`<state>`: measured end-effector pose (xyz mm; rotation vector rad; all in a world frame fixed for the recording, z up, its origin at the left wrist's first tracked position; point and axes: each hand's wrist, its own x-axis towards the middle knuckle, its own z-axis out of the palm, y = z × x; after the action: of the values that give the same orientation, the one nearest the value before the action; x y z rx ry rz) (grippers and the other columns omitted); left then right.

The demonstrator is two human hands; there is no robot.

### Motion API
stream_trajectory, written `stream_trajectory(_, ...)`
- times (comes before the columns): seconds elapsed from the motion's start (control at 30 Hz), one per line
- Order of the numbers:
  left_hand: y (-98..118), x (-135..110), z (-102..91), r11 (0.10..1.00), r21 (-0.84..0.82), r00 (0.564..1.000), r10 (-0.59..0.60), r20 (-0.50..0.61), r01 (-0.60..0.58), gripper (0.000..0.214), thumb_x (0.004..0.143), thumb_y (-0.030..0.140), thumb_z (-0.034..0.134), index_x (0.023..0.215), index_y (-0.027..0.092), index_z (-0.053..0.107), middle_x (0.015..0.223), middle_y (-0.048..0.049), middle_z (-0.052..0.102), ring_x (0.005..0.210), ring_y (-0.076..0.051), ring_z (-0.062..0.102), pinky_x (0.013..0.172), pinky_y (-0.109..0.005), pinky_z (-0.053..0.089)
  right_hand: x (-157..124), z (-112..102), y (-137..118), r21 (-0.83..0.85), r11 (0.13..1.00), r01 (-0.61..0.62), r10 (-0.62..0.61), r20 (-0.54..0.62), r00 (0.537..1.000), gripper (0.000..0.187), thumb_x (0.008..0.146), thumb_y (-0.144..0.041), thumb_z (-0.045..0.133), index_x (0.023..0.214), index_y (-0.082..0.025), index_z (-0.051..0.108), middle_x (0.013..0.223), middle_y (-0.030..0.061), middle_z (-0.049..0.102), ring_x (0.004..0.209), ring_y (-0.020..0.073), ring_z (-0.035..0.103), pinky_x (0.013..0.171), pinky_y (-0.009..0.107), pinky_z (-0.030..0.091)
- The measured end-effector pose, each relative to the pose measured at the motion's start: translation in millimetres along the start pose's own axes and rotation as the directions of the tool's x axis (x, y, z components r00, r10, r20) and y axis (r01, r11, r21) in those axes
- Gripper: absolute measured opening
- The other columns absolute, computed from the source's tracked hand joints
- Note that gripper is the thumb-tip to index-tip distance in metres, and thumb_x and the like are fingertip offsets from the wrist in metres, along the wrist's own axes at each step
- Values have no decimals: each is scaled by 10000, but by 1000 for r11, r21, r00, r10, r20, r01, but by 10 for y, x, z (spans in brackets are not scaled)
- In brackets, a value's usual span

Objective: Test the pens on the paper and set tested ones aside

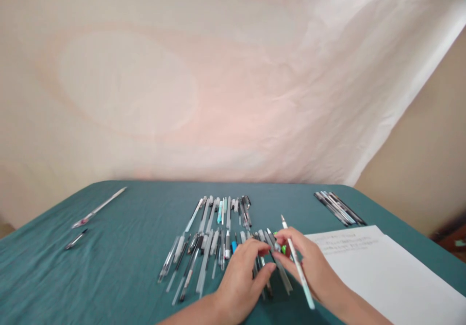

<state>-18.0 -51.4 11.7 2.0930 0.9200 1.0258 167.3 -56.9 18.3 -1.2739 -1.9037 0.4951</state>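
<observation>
No text can be read; the handwriting (344, 241) on the white paper (395, 286) is too blurred.

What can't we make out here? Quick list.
All in the head view:
Writing: too small and blurred to read.
Nearer pens: some partly hidden by the left hand and right hand.
Small thing at the right hand's fingertips: blurred, can't identify.
Reddish-brown thing: cut off by right edge, blurred.
</observation>
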Motion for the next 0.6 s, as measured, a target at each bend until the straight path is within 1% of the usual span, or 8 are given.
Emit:
stream_trajectory(0.1,-16,3,9,999,-49,1000,-3,-1,2,154,836,196,520,984,202,561,931,-52,590,873,-188,544,783,-298,429,-61,86,-128,-64,986,152,-151,23,988,221,777,-132,515,966,-247,519,856,30,572,722,167,576,651,280,472)
stream_trajectory(0.2,-19,10,9,997,-80,1000,-10,-6,10,102,840,200,516,924,191,574,874,-39,589,820,-171,549,741,-273,431,-98,144,-140,-131,964,232,-235,-10,972,303,765,-80,502,1014,-254,504,843,37,566,718,180,581,636,294,477)
stream_trajectory(0.37,12,11,-4,996,-84,1000,-9,-16,8,107,832,166,505,884,182,597,826,-29,597,769,-155,552,715,-258,429,-132,204,-83,-201,937,286,-301,-48,953,343,773,-69,496,1060,-256,498,831,48,557,709,190,580,618,308,489)
stream_trajectory(0.47,28,10,-8,994,-107,999,4,-35,-8,110,815,166,528,876,182,618,810,-32,615,755,-158,562,715,-262,437,-136,236,-71,-226,924,308,-329,-59,942,360,778,-74,494,1084,-262,509,839,54,556,719,195,583,626,313,496)
stream_trajectory(0.53,28,18,-7,988,-155,999,-12,-51,4,120,828,207,530,883,187,634,819,-40,634,767,-167,575,725,-271,449,-136,249,-69,-219,923,316,-340,-85,937,367,793,-96,500,1115,-270,502,864,59,559,760,201,588,654,314,499)
stream_trajectory(0.6,13,36,-4,965,-257,995,-75,-71,54,158,855,262,504,915,190,631,840,-48,650,778,-173,593,733,-280,466,-142,244,-65,-170,935,310,-334,-133,933,391,802,-140,528,1164,-276,466,909,63,561,800,202,587,689,314,500)
